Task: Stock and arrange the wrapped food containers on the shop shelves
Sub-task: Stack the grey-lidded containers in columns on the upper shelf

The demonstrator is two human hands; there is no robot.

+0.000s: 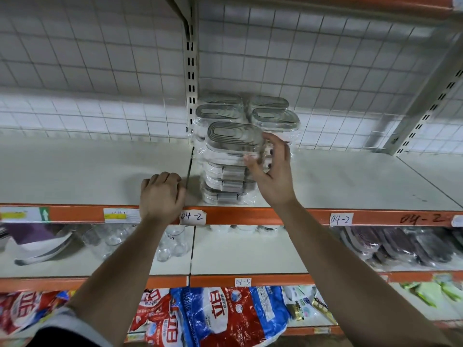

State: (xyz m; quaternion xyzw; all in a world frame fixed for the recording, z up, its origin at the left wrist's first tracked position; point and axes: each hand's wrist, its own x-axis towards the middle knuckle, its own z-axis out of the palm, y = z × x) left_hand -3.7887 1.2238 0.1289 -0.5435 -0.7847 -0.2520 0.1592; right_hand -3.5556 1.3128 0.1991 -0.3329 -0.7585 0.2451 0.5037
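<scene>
1. Price tags (120,215), white and yellow paper, are stuck to the orange front strip (250,215) of the upper shelf (350,181), a flat, pale, matte board.
2. Left hand (161,196) hooks over the shelf's front edge, knuckles up and fingers curled onto the board, just left of a handwritten "04-2" label (192,217).
3. Wrapped food containers (230,156) stand stacked near the front edge at the shelf's middle. They are clear oblong boxes with rounded corners and grey ribbed lids, bound in glossy, crinkled film.
4. More wrapped stacks (275,116) of the same kind sit behind them, against the back of the shelf.
5. Right hand (273,171) is spread against the right end of the front stack. Its fingers are lightly bent and apart, and the thumb lies on the film; it clamps nothing.
6. White wire grid (100,71) backs the bay, with a slotted metal upright (191,71) just left of the stacks.
7. Clear glass jars (172,244) stand on the lower shelf, with dark wrapped packs (406,246) towards its right end.
8. Red, white and blue plastic bags (225,316) lie on the bottom shelf.
</scene>
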